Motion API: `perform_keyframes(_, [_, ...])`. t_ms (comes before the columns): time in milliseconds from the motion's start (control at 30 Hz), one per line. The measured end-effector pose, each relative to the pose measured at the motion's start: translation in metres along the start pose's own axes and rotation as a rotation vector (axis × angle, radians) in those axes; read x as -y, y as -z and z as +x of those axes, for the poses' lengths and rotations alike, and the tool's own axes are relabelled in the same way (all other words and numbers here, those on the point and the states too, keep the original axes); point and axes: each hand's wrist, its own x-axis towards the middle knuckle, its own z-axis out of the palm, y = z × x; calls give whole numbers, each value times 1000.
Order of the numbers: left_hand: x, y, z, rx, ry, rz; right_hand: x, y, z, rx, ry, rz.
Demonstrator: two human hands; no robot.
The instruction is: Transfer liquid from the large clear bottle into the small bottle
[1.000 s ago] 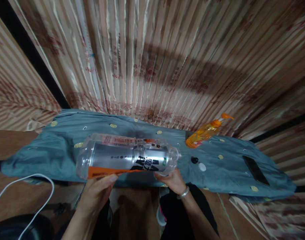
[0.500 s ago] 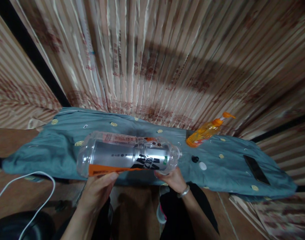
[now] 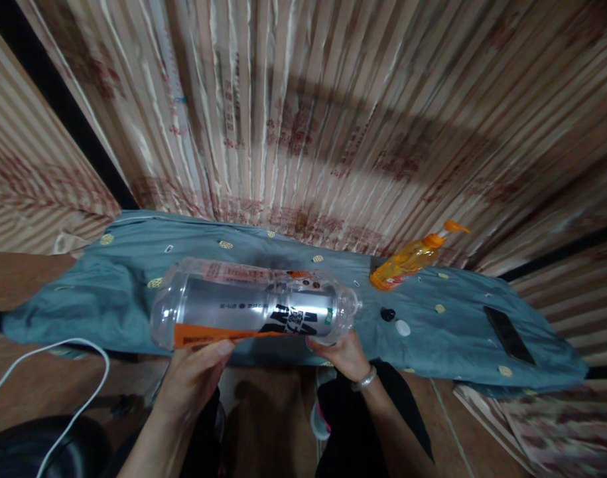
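A large clear plastic bottle (image 3: 233,302) with a silver and orange label lies sideways in front of me, its neck to the right and no cap on it. My left hand (image 3: 201,368) grips it from below near its base, thumb along the orange label edge. Close to the neck, my right hand (image 3: 345,355) supports the bottle's near side, with most of its fingers hidden beneath. The bottle looks see-through, with no liquid visible. Right of the neck, a small black cap (image 3: 387,315) and a white disc (image 3: 403,328) rest on the cloth.
An orange pump bottle (image 3: 405,264) stands at the back right of the green cloth-covered surface (image 3: 447,345). Farther right lies a dark phone (image 3: 509,335). A striped curtain (image 3: 303,133) hangs behind. A white cable (image 3: 101,352) loops at the lower left.
Almost nothing differs. The view has shifted slightly, and both hands keep the same hold on the bottle.
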Motion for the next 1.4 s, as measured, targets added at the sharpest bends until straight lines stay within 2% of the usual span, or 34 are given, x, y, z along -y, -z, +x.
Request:
perform_keyframes(233, [-1, -3, 0, -52, -3, 8, -5, -1, -1, 8, -8, 6])
perform_keyframes(567, [0, 1, 2, -27, 29, 21, -2, -1, 0, 8, -20, 9])
perform_keyframes(733, [-3, -4, -2, -90, 20, -7, -5, -3, 0, 6, -14, -13])
perform_keyframes(933, [-5, -6, -2, -62, 13, 13, -4, -3, -1, 7, -24, -9])
perform_keyframes(1400, [-5, -8, -3, -102, 18, -24, 2, -1, 1, 0, -14, -19])
